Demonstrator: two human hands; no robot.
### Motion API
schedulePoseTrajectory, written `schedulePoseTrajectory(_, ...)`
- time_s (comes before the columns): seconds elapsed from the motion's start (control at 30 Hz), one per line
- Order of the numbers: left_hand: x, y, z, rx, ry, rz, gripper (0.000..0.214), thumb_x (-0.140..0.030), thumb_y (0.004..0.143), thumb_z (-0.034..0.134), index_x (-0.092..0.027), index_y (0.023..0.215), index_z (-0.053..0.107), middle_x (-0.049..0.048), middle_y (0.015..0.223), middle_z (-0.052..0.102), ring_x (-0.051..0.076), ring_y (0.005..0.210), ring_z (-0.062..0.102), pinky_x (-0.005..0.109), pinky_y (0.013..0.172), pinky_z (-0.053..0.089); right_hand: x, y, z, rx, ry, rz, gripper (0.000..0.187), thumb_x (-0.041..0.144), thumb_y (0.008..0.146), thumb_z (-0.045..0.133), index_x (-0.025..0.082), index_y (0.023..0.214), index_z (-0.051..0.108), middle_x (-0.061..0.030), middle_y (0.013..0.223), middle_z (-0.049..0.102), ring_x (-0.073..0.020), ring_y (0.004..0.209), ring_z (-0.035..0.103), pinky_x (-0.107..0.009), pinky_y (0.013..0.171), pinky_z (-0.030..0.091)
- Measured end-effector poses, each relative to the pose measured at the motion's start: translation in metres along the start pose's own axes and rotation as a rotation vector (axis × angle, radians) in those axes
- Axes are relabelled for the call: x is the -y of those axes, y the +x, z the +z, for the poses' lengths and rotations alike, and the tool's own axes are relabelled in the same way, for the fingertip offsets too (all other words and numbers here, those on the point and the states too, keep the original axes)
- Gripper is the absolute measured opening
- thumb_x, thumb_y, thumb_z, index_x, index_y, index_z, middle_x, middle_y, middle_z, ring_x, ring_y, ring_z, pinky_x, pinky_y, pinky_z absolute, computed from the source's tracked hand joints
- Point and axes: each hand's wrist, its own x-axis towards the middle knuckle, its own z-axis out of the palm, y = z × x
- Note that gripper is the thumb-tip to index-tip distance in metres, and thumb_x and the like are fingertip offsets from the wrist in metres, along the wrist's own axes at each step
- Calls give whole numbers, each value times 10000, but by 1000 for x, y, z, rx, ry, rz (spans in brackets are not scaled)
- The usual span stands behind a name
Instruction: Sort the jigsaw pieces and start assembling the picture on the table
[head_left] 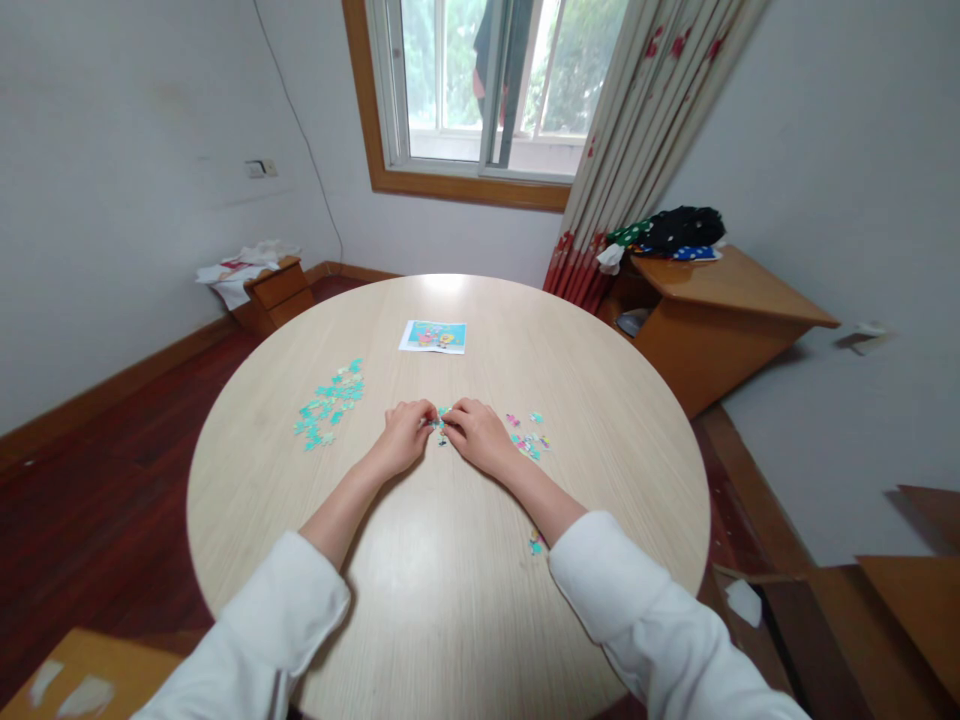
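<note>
My left hand and my right hand meet at the middle of a round wooden table, fingers curled together over small teal puzzle pieces. Both hands pinch these pieces between their fingertips. A loose heap of teal puzzle pieces lies to the left of my left hand. A smaller scatter of mixed-colour pieces lies just right of my right hand. One stray piece sits by my right forearm. A printed reference picture lies flat farther back.
A wooden desk with a heap of clothes stands at the right by a curtain. A small wooden nightstand with cloth on it is at the left wall. The window is straight ahead.
</note>
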Motion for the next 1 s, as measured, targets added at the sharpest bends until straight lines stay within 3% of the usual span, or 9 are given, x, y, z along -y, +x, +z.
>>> schedulePoseTrajectory(0.47,-5,1,0,-2,2,-2,106,-124,829,520,-192,908,504,42,876,634,223,889,534,343,793,343,0,0,0,0,1,-6,171,227,874,561,173,976,688,-76,981,627,-173,935,554,-301,820,409)
schedulePoseTrajectory(0.7,0,3,5,13,32,22,115,-122,834,496,-192,906,553,53,913,645,225,908,534,355,803,341,0,0,0,-9,-3,-12,181,217,870,562,182,998,686,-73,973,625,-174,922,553,-305,810,416)
schedulePoseTrajectory(1.0,-8,4,-2,29,78,21,154,-150,836,518,-192,845,665,54,953,709,230,950,552,390,827,302,-2,0,1,-22,-9,-28,161,222,870,565,178,965,688,-69,962,626,-173,918,550,-301,807,415)
